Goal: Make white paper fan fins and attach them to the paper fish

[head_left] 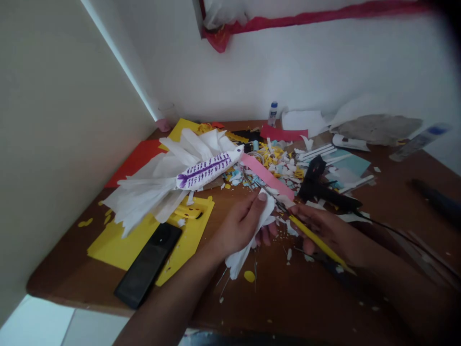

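My left hand (242, 225) grips a folded piece of white tissue paper (248, 245) that hangs down toward me over the brown table (306, 298). My right hand (326, 231) holds yellow-handled scissors (317, 240), their thin blades pointing up-left and meeting the paper near my left thumb. A white paper bird with purple pen marks (205, 170) and fanned tissue feathers (144, 199) lies to the left, apart from both hands.
A black phone (148, 264) rests on yellow card (118, 245). Red card (135, 161), a pink strip (266, 175), a black glue gun (319, 185) with its cord, paper scraps, white sticks and a small glue bottle (272, 113) crowd the back. Walls close off the left and rear.
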